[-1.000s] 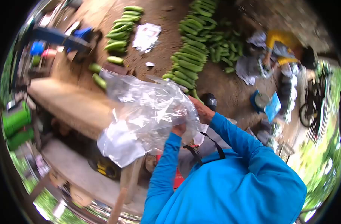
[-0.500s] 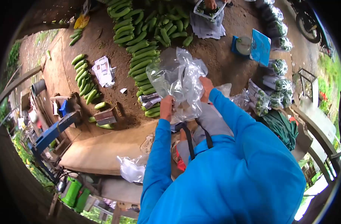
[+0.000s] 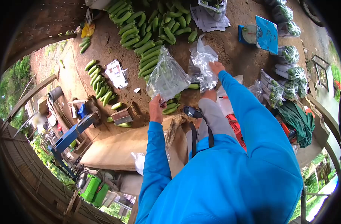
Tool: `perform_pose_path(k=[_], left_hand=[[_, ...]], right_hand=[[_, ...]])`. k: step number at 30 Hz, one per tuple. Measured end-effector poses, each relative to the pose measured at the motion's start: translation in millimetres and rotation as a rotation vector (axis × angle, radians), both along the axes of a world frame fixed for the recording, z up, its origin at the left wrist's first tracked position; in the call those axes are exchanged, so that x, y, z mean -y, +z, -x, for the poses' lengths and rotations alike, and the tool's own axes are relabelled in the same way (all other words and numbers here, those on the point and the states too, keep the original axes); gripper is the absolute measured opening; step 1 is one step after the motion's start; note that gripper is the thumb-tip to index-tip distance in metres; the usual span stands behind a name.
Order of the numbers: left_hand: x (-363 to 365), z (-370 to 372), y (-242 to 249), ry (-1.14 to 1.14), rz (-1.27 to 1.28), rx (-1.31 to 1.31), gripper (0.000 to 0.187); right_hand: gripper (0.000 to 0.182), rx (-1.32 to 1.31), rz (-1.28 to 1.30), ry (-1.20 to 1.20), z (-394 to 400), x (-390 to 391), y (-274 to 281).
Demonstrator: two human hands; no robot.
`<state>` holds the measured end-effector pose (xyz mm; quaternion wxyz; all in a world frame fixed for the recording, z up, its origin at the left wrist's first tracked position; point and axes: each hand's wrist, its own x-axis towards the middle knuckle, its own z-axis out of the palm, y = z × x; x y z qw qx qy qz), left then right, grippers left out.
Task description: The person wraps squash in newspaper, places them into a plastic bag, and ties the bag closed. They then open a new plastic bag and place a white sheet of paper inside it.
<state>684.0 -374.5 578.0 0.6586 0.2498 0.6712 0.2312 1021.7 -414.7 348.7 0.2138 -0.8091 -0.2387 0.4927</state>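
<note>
A clear plastic bag [image 3: 166, 74] hangs spread out from my left hand [image 3: 156, 109], whose fingers are closed on its edge. My right hand [image 3: 216, 68] grips a second, crumpled bunch of clear plastic [image 3: 204, 61], apart from the first. Beneath and beyond the left bag, long green vegetables [image 3: 150, 59] lie in a dense row on the dirt floor, with a looser heap [image 3: 170, 26] above them.
A blue scale [image 3: 267, 34] stands at the upper right, near filled plastic bags [image 3: 288, 55]. Newspaper sheets [image 3: 116, 74] and a smaller vegetable row [image 3: 99, 84] lie left. A red crate [image 3: 235, 130] is beside my legs; a brown padded bench [image 3: 118, 149] is lower left.
My hands have moved apart, and the plastic that was bunched between them is now two separate pieces. The view has shifted, and the other person's hands at the top are out of sight.
</note>
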Motion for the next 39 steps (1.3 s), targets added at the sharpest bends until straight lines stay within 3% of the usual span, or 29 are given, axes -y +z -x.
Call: perform_pose_path(k=[2, 5, 6, 8, 10, 11, 13, 14, 15, 16, 17, 19, 21, 23, 25, 26, 27, 29, 30, 33, 34, 35, 36, 37, 38, 39], left_hand=[[4.4, 9.2, 7.7, 0.003, -0.003, -0.009, 0.032], [13.8, 29.7, 22.7, -0.043, -0.007, -0.022, 0.033], [18.6, 36.1, 29.9, -0.103, -0.036, -0.056, 0.035], [28.9, 48.1, 50.5, -0.146, -0.075, -0.094, 0.037], [37.1, 55.5, 79.2, -0.345, -0.159, -0.160, 0.040], [39.4, 63.7, 85.8, -0.318, -0.170, -0.165, 0.040], [43.5, 85.7, 99.4, -0.631, -0.502, -0.365, 0.039], [45.2, 86.3, 121.9, -0.640, -0.499, -0.394, 0.036], [43.1, 88.2, 142.8, -0.602, -0.523, -0.402, 0.036], [42.1, 92.9, 163.3, -0.597, -0.723, -0.453, 0.034], [41.3, 99.3, 181.2, -0.590, -0.925, -0.507, 0.033], [46.7, 123.1, 213.0, -0.422, -0.890, -0.475, 0.028], [55.7, 151.9, 246.7, -0.022, -0.545, -0.271, 0.033], [62.1, 165.3, 279.9, -0.022, -0.744, -0.190, 0.040], [69.9, 182.4, 296.1, 0.020, -0.796, -0.230, 0.044], [76.3, 184.3, 307.4, 0.046, -0.785, -0.170, 0.042], [82.7, 188.0, 314.8, 0.071, -0.772, -0.109, 0.040], [95.6, 214.7, 312.1, 0.106, -0.769, -0.113, 0.036], [101.8, 230.0, 305.4, 0.090, -0.810, -0.250, 0.034], [124.8, 269.6, 274.9, 0.223, -0.838, -0.427, 0.030], [132.2, 281.5, 266.1, 0.446, -0.958, -0.320, 0.029], [138.7, 292.8, 263.5, 0.669, -1.074, -0.205, 0.028], [150.4, 304.2, 267.7, 0.553, -1.030, -0.193, 0.027], [157.2, 314.8, 258.8, 0.576, -1.034, -0.191, 0.027], [159.3, 326.5, 242.7, 0.605, -1.038, -0.193, 0.027], [164.3, 333.3, 232.9, 0.632, -1.039, -0.195, 0.027]], right_hand=[[0.084, 0.008, 0.033, 0.284, 14.9, -5.5, 12.9], [0.086, -0.107, 0.034, 0.405, 24.1, -31.0, 29.0], [0.083, -0.103, 0.042, 0.299, 34.7, -39.2, 26.9], [0.082, -0.058, 0.052, 0.326, 43.5, -40.0, 44.2], [0.078, 0.005, 0.068, 0.356, 57.4, -42.6, 50.8], [0.078, 0.007, 0.055, 0.382, 66.6, -38.7, 68.0], [0.075, -0.297, 0.004, 0.367, 93.4, -19.3, 117.1], [0.068, -0.361, 0.014, 0.377, 104.8, -11.7, 114.0], [0.066, -0.422, -0.050, 0.353, 115.6, -0.5, 122.8], [0.066, -0.525, 0.062, 0.213, 128.6, 6.9, 127.9], [0.058, -0.612, 0.063, 0.230, 134.4, 11.3, 125.8], [0.072, -0.592, 0.077, 0.220, 154.1, 12.2, 155.4], [0.081, -0.650, 0.058, 0.260, 177.9, 7.1, 196.4], [0.090, -0.710, 0.039, 0.307, 203.0, 0.1, 222.6], [0.104, -0.898, -0.082, 0.517, 227.4, -8.5, 239.9], [0.079, -0.949, -0.206, 0.448, 244.5, -7.3, 250.7], [0.079, -0.944, -0.215, 0.478, 259.7, -17.2, 255.7], [0.042, -0.905, -0.105, 0.612, 289.1, -32.6, 264.5], [0.019, -0.942, -0.204, 0.556, 296.3, -29.0, 283.9], [0.018, -1.040, -0.385, 0.535, 293.0, -46.9, 283.9], [0.015, -1.070, -0.323, 0.378, 280.5, -45.6, 293.8], [0.018, -1.221, -0.417, 0.387, 267.2, -45.7, 297.8], [0.022, -1.246, -0.417, 0.474, 254.9, -66.5, 268.4], [0.027, -1.272, -0.413, 0.560, 250.5, -84.7, 239.2], [0.027, -1.265, -0.411, 0.584, 247.0, -84.4, 264.3], [0.030, -0.921, -0.369, 0.716, 236.6, -75.8, 307.4]])
